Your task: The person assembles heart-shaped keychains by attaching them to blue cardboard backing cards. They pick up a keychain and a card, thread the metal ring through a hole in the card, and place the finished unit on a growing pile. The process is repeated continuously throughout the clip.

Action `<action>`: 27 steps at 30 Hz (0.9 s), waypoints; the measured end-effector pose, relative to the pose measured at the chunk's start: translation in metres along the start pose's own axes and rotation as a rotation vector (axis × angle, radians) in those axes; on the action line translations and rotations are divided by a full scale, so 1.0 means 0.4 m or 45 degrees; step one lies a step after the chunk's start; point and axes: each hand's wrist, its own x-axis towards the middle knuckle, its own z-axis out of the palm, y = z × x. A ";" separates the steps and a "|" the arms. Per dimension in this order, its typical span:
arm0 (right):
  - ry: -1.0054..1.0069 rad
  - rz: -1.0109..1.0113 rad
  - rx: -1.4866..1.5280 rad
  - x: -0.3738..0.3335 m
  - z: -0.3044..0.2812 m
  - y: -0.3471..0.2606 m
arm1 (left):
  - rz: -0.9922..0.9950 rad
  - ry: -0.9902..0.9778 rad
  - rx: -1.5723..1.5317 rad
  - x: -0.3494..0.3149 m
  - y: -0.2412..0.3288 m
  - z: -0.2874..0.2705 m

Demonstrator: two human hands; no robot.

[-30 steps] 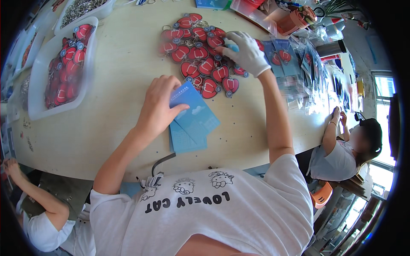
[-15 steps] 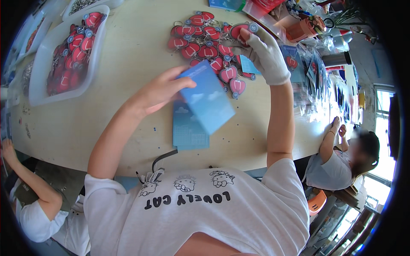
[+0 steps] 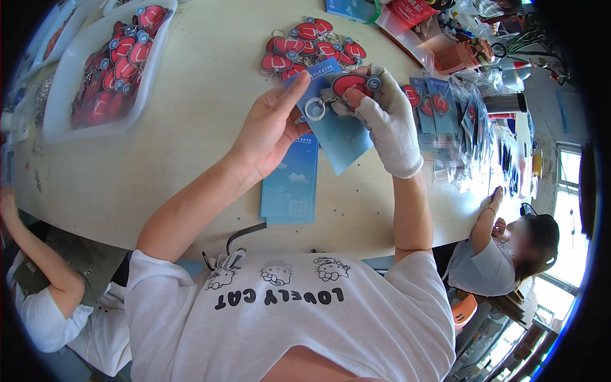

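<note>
Seen from the head camera, a blue backing card [image 3: 337,130] is held above a pale wooden worktable [image 3: 191,121] by a bare left hand [image 3: 270,130], its fingers curled loosely around the card's left edge with the index finger stretched up along it. A red oval keychain [image 3: 352,83] with a metal split ring [image 3: 314,109] is pinched against the top of the card by a right hand [image 3: 385,121] in a white work glove, the gloved fingers closed over the charm and the ring hanging just left of them. Card and charm are raised together between the two hands, clear of the tabletop.

A stack of matching blue cards [image 3: 289,184] is laid flat on the table directly beneath the hands, near the front edge. A loose pile of red keychains [image 3: 305,44] is spread on the table just beyond the hands. A white plastic tray [image 3: 70,95] filled with more red keychains is set well to the left. Finished pieces in clear sleeves [image 3: 445,114] are fanned out at the right, near a metal cylinder [image 3: 503,102].

A white printed T-shirt [image 3: 286,318] is worn by the person at work. A seated co-worker [image 3: 503,254] is seen at the right edge of the table, and another person's arm [image 3: 32,242] is seen at the lower left.
</note>
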 end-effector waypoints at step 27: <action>0.510 -0.640 -0.946 -0.033 0.034 0.005 | 0.587 0.108 0.772 -0.010 0.000 0.027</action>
